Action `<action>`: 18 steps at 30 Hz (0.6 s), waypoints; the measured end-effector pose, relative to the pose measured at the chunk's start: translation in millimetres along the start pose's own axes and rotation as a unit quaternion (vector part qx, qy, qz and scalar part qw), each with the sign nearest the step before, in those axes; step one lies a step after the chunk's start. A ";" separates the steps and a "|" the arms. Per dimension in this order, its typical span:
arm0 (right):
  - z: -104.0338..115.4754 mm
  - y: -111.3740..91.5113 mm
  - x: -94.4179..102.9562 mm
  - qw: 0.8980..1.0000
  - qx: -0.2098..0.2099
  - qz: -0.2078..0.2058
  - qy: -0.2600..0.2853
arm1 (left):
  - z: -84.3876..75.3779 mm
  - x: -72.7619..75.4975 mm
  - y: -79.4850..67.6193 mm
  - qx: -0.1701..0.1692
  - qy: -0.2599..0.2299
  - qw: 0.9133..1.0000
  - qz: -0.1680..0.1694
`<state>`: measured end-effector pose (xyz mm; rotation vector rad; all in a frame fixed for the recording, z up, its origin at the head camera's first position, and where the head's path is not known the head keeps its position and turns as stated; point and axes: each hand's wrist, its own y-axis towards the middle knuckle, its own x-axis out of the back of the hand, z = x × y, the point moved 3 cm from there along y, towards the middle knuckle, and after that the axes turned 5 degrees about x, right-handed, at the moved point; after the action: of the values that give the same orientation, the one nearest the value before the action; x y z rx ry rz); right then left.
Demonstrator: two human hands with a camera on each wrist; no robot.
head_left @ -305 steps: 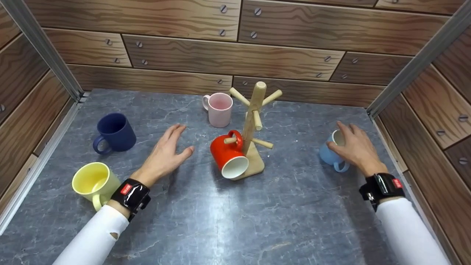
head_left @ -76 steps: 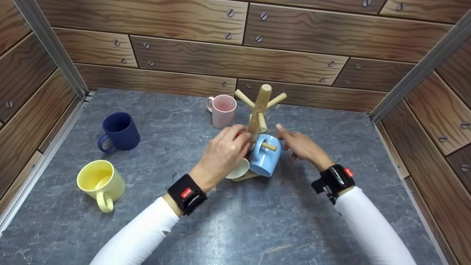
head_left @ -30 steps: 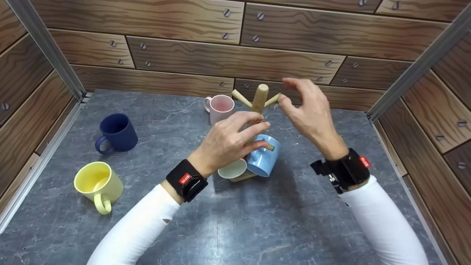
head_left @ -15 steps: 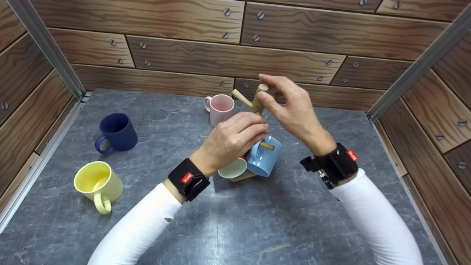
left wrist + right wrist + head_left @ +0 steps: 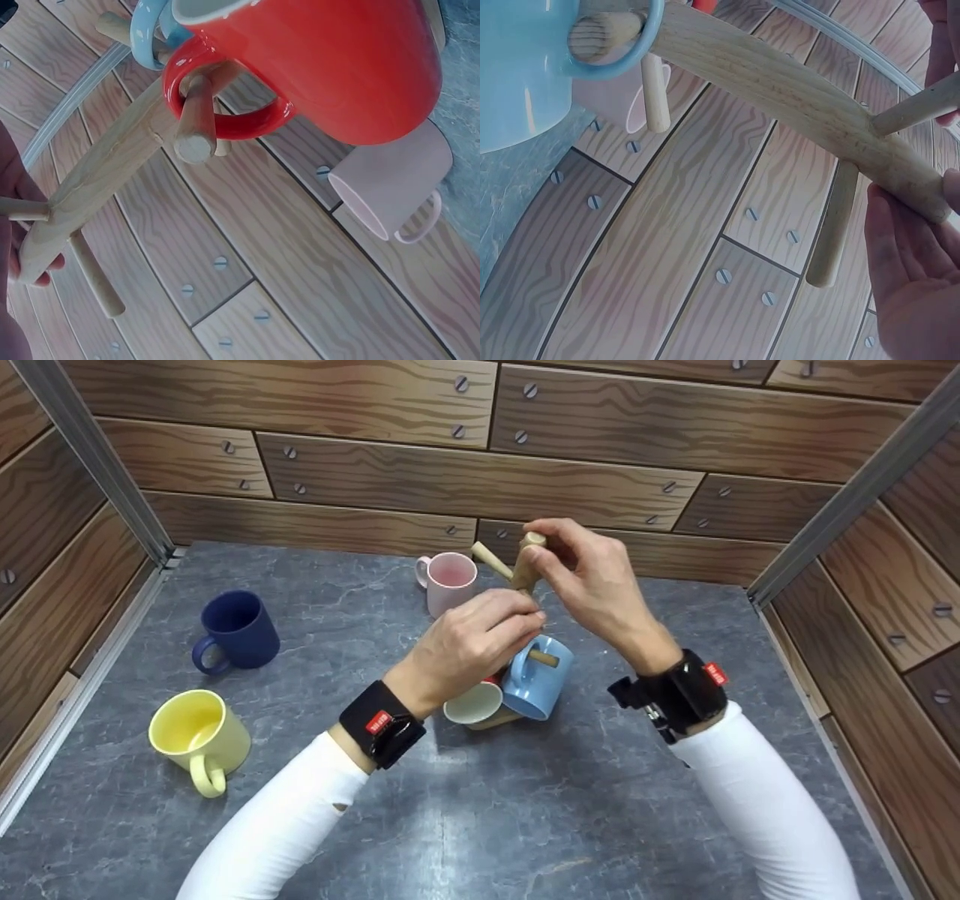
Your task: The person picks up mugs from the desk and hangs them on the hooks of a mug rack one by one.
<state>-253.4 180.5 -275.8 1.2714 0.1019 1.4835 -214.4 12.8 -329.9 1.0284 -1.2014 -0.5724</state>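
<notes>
While the wooden stand (image 5: 97, 178) appears stiff, best held high, the right hand (image 5: 596, 585) grips its post (image 5: 799, 109), the left hand (image 5: 472, 641) a peg (image 5: 920, 105).

wood-plank back wall (image 5: 360, 465) | gray marbled tabletop (image 5: 570, 810) | metal corner post (image 5: 847, 495)

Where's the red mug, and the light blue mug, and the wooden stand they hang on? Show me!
Red mug (image 5: 349, 71): left wrist view, on the side of its body.
Light blue mug (image 5: 543, 684): head view, on its body.
Wooden stand (image 5: 799, 101): right wrist view, on its post.
</notes>
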 end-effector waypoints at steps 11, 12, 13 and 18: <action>-2.7 -0.3 7.1 1.000 -0.015 -0.022 -0.011 | 13.4 9.3 -9.5 0.023 0.004 0.999 -0.027; -2.7 -0.3 7.3 1.000 -0.015 -0.022 -0.012 | 14.0 9.3 -9.9 0.023 0.005 0.999 -0.026; -2.7 -0.2 7.5 1.000 -0.017 -0.022 -0.012 | 15.0 9.4 -10.2 0.024 0.005 0.999 -0.027; -2.4 -0.8 9.7 0.999 -0.039 -0.023 -0.009 | 24.6 14.4 -14.5 0.047 0.003 0.998 -0.041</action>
<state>-252.6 189.4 -271.2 1.2120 0.0608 1.4226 -231.0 -13.9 -335.3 1.1636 -1.1943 -0.5812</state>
